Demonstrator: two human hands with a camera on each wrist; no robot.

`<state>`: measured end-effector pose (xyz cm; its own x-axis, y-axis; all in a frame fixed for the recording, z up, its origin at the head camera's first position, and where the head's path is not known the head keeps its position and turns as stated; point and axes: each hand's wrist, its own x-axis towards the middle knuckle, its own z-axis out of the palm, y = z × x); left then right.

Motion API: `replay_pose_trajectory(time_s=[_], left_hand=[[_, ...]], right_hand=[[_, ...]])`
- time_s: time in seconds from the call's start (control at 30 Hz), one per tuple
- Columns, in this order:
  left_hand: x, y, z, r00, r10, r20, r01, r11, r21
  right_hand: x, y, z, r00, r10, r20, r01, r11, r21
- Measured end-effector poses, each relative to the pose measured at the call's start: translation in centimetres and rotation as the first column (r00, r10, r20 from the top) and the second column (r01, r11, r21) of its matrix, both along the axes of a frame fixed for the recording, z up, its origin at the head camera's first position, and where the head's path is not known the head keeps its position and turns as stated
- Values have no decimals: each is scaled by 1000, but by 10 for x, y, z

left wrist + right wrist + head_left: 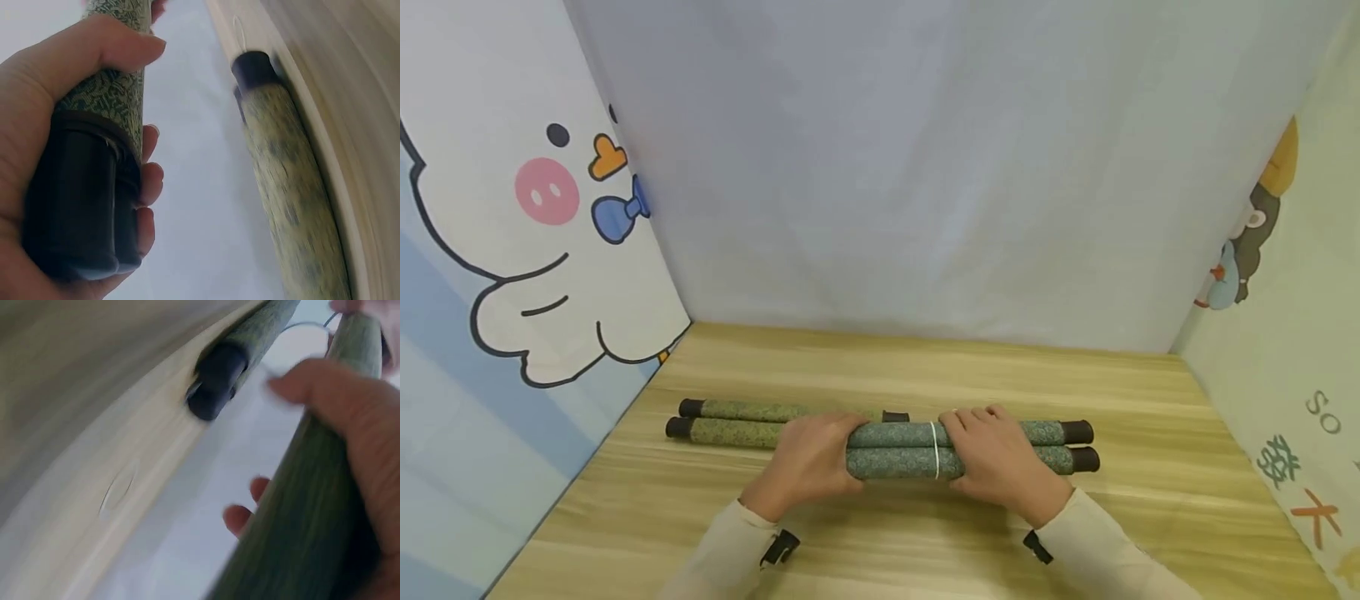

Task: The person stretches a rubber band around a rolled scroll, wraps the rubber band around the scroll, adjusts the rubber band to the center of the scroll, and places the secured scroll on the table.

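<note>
Two green patterned scrolls lie side by side, joined by a thin white band. My left hand grips both at their left end, thumb on the near side. In the left wrist view its fingers curl round the black end caps. My right hand holds the pair just right of the band, fingers over the far side. Beyond it stick out the black right end caps. In the right wrist view, that hand's thumb and fingertips wrap a blurred green scroll.
On the wooden table, behind and left of my left hand, lie two olive scrolls with black end caps, partly hidden by that hand. A grey curtain stands at the back, with cartoon-printed panels at both sides.
</note>
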<state>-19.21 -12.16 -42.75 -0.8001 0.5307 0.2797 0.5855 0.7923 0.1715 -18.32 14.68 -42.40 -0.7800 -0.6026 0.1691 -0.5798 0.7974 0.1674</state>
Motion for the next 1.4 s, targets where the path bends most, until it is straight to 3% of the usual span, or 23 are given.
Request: replay_pose_trajectory(time_s=[0.13,0.2,0.4,0.47,0.53,0.67,0.8,0.9,1.03,1.2,1.3,1.4], left_hand=[[-5,3,3,999,-39,-8,39,999,22],[-6,2,5,999,-41,4,41,999,24],[-11,-21,11,999,-22,26,22,1000,-7],[-14,-28,11,999,-21,28,22,999,-27],[-13,-28,14,1000,-10,-13,9,996,-94],[-5,7,19,986,-26,-163,-12,974,-227],[-2,56,20,961,-120,-251,46,958,-284],[-4,72,18,968,-151,-198,93,958,-273],[-6,73,15,985,-140,-101,110,960,-256],[-13,83,22,981,-151,-123,102,936,-337],[-21,86,32,987,-131,-94,93,938,-335],[-33,81,39,992,-113,-60,90,948,-305]], right_hand=[[-2,-19,0,996,64,-57,-66,997,-41],[-2,-18,2,997,57,-51,-60,997,-48],[0,43,9,999,-21,35,23,999,-40],[0,62,8,999,-39,31,41,996,-80],[-2,71,4,999,-38,7,39,989,-142],[-5,70,-6,998,-27,-60,11,969,-247],[-7,57,-8,995,-19,-100,-10,959,-285],[-10,47,-8,993,-7,-118,-27,959,-281],[-14,39,-9,991,3,-137,-40,964,-265],[-18,34,-10,986,0,-165,-47,958,-283],[-20,31,-7,993,-10,-116,-24,957,-289],[-20,33,0,1000,-27,1,26,940,-341]])
